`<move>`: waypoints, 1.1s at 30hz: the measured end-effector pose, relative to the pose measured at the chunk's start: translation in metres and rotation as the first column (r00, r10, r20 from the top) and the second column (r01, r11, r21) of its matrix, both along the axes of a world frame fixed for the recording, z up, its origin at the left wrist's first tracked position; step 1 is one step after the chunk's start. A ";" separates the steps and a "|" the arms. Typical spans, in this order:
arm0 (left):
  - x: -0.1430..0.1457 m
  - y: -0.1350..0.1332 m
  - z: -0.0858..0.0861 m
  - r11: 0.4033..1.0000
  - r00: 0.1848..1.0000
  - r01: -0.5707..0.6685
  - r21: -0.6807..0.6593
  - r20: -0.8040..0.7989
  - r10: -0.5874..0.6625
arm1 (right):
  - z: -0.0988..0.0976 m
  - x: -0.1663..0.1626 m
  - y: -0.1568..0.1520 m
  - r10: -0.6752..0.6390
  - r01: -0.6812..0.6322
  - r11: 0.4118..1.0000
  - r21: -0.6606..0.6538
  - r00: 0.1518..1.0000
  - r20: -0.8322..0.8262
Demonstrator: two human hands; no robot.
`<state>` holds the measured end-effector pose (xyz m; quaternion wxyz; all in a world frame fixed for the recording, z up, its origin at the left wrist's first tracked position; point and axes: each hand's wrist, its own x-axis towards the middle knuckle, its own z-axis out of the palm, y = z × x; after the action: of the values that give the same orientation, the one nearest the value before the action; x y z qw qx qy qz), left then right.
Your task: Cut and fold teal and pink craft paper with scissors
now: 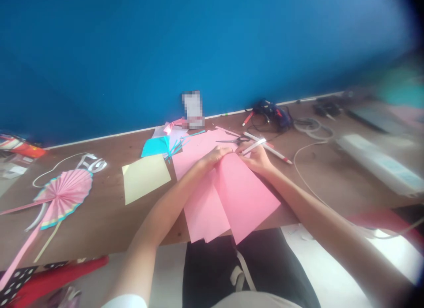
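Several pink paper sheets [232, 197] fan out on the brown table [99, 215], hanging over its front edge. My left hand [213, 158] pinches their far corner, fingers closed on the paper. My right hand [256, 158] meets it at the same corner, gripping the sheets while holding a white pen [253, 146] between its fingers. Scissors [233, 140] and a second white marker with a red tip [271, 150] lie just beyond the hands.
A yellow paper square [145, 178], cyan paper [155, 147] and a pink pleated paper fan [62, 195] lie to the left. A glue gun [271, 111] and white cables [309, 167] sit at the right by the blue wall. A white box [377, 164] is far right.
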<state>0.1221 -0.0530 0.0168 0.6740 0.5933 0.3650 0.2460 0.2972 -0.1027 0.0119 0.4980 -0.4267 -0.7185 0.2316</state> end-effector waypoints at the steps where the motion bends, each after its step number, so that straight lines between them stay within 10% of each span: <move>1: 0.000 0.000 -0.002 1.000 1.000 -0.006 0.012 0.000 0.006 | 0.000 0.000 0.000 -0.003 0.003 1.000 -0.003 1.000 -0.007; 9: -0.003 0.000 -0.001 1.000 0.999 -0.026 0.001 0.042 0.026 | 0.007 -0.008 -0.008 -0.044 0.041 0.999 -0.027 0.993 -0.114; 14: -0.014 -0.002 0.000 0.986 0.974 -0.169 -0.016 0.153 0.169 | 0.008 0.008 -0.004 -0.380 0.347 0.925 -0.155 0.858 -0.346; 22: -0.010 -0.003 -0.012 0.978 0.986 -0.097 0.185 0.155 0.068 | 0.001 0.014 0.011 -0.242 0.109 0.946 -0.305 0.863 -0.444; 33: -0.013 -0.001 -0.012 0.981 0.979 -0.138 0.139 0.167 0.114 | 0.008 0.018 0.008 -0.127 -0.100 0.955 -0.280 0.717 -0.686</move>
<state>0.1090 -0.0544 0.0048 0.6372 0.5964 0.3278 0.3616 0.3152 -0.0948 0.0196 0.6633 -0.3830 -0.4315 0.4766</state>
